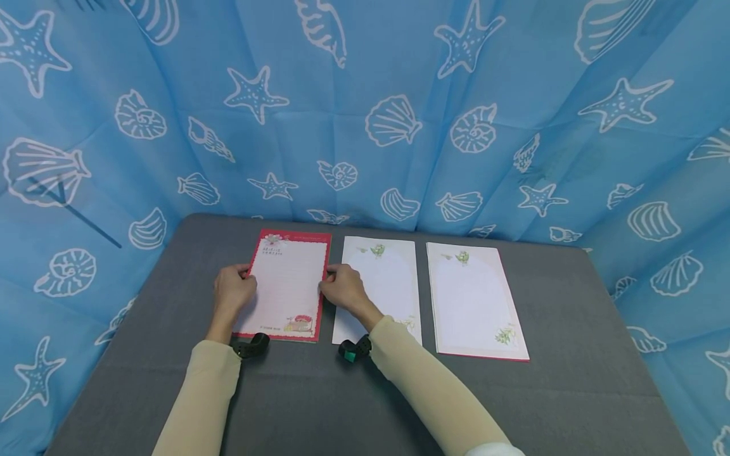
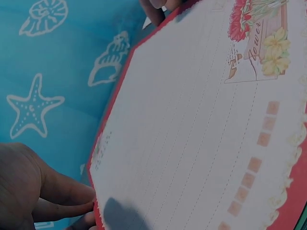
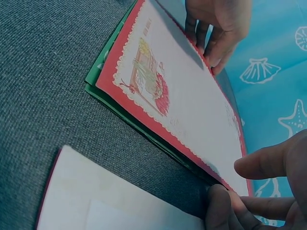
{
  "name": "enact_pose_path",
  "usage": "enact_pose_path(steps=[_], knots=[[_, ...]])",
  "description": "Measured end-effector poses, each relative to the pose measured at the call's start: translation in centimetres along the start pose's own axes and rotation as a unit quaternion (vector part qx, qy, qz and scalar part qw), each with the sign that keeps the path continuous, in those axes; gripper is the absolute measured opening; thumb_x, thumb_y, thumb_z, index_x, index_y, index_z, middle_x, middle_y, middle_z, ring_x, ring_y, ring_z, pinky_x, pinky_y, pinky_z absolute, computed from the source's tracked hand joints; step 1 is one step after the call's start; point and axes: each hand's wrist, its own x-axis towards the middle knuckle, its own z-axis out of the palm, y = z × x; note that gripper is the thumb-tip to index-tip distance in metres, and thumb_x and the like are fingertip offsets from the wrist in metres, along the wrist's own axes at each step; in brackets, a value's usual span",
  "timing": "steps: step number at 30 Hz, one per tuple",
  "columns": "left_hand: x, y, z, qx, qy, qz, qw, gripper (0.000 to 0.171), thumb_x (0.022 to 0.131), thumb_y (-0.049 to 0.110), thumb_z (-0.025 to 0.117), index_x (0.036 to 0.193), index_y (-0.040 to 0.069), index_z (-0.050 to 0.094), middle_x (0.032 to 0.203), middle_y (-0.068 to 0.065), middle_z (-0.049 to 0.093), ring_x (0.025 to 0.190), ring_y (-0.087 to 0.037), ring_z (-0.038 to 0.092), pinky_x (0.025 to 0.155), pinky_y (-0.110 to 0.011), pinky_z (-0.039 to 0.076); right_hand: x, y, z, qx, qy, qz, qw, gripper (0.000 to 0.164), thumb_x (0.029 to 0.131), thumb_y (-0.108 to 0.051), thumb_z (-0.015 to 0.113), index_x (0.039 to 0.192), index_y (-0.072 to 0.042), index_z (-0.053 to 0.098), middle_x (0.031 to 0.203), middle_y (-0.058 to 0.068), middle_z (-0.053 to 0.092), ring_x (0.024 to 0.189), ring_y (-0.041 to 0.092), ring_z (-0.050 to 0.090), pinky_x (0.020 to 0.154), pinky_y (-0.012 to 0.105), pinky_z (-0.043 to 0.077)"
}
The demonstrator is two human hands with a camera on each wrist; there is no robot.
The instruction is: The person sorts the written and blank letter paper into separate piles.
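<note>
A sheet of red-bordered letter paper, printed with flowers and ruled lines, lies at the left of the row. My left hand pinches its left edge, with the fingertips right at the red border in the left wrist view. On the opposite side my right hand holds the right edge, thumb over the sheet and the other fingers curled at its side. Green-edged sheets show beneath the red one in the right wrist view. My right hand and forearm partly cover the middle white sheet.
Right of the middle sheet lies a stack of white paper with green leaf prints and a red edge at the bottom. All the paper rests on a grey cloth-covered table. A blue curtain with shell and starfish prints hangs behind.
</note>
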Motion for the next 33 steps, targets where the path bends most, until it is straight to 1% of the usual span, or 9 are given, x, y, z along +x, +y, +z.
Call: enact_pose_path(steps=[3,8,13,15,17,21,25,28,33], knots=[[-0.1,-0.1,0.0,-0.001,0.002,0.006,1.0000,0.043,0.094,0.005,0.047,0.131,-0.012,0.060,0.105,-0.024,0.062,0.096,-0.035,0.055,0.083,-0.051,0.043,-0.1,-0.1,-0.2,0.003,-0.003,0.000,1.000,0.046,0.092,-0.006,0.065,0.136,0.008,0.059,0.066,-0.001,0.058,0.054,0.008,0.048,0.052,0.023,0.039],[-0.4,0.1,-0.2,-0.003,0.008,0.010,0.9999,0.045,0.094,0.009,0.052,0.133,-0.014,0.057,0.111,-0.026,0.060,0.100,-0.038,0.055,0.089,-0.055,0.044,-0.4,0.0,-0.8,0.010,-0.001,-0.009,1.000,0.043,0.093,-0.007,0.067,0.133,0.009,0.060,0.072,0.002,0.062,0.058,0.009,0.051,0.055,0.023,0.042],[-0.8,0.8,-0.3,0.006,0.024,0.040,0.9989,0.045,0.094,0.012,0.058,0.130,-0.014,0.059,0.107,-0.025,0.060,0.093,-0.035,0.053,0.081,-0.051,0.043,-0.7,0.4,-1.6,0.016,0.011,-0.022,1.000,0.042,0.093,-0.009,0.069,0.130,0.008,0.062,0.079,0.005,0.065,0.061,0.010,0.053,0.058,0.025,0.044],[-1.0,1.2,-0.2,0.006,0.027,0.052,0.9982,0.045,0.094,0.012,0.060,0.130,-0.014,0.059,0.109,-0.027,0.061,0.095,-0.036,0.055,0.081,-0.051,0.043,-0.8,0.6,-2.0,0.015,0.018,-0.023,0.999,0.042,0.092,-0.010,0.070,0.130,0.008,0.062,0.082,0.007,0.066,0.063,0.011,0.054,0.059,0.025,0.044],[-1.2,1.6,0.1,-0.002,0.023,0.057,0.9981,0.045,0.094,0.012,0.061,0.131,-0.013,0.059,0.113,-0.028,0.061,0.100,-0.038,0.056,0.085,-0.053,0.044,-1.0,0.7,-2.4,0.014,0.024,-0.021,0.999,0.043,0.092,-0.011,0.071,0.130,0.007,0.063,0.086,0.007,0.067,0.064,0.011,0.056,0.060,0.026,0.045],[-1.7,2.4,1.0,-0.011,0.014,0.066,0.9977,0.044,0.094,0.011,0.064,0.133,-0.010,0.060,0.117,-0.028,0.059,0.107,-0.041,0.055,0.089,-0.056,0.044,-1.5,1.1,-3.3,0.010,0.038,-0.023,0.999,0.042,0.090,-0.009,0.072,0.128,0.007,0.064,0.089,0.009,0.068,0.063,0.011,0.058,0.058,0.026,0.046],[-2.1,3.3,2.2,-0.020,0.005,0.092,0.9955,0.043,0.091,0.010,0.067,0.129,-0.009,0.063,0.112,-0.028,0.061,0.103,-0.041,0.058,0.085,-0.054,0.045,-2.0,1.6,-4.3,-0.002,0.054,-0.025,0.998,0.040,0.089,-0.008,0.071,0.126,0.006,0.065,0.089,0.009,0.070,0.063,0.010,0.060,0.059,0.026,0.046],[-2.5,3.9,3.1,-0.029,-0.008,0.112,0.9932,0.042,0.089,0.008,0.068,0.127,-0.010,0.064,0.109,-0.027,0.061,0.100,-0.040,0.059,0.083,-0.053,0.045,-2.4,2.0,-5.1,-0.012,0.064,-0.025,0.998,0.040,0.089,-0.009,0.072,0.126,0.005,0.066,0.090,0.009,0.070,0.065,0.011,0.062,0.060,0.027,0.047],[-3.3,4.8,4.8,-0.033,-0.034,0.126,0.9910,0.042,0.089,0.009,0.070,0.127,-0.008,0.065,0.107,-0.023,0.060,0.097,-0.036,0.058,0.082,-0.050,0.045,-3.1,3.0,-6.7,-0.020,0.083,-0.028,0.996,0.041,0.089,-0.008,0.072,0.127,0.004,0.066,0.092,0.010,0.069,0.070,0.016,0.066,0.060,0.029,0.048]])
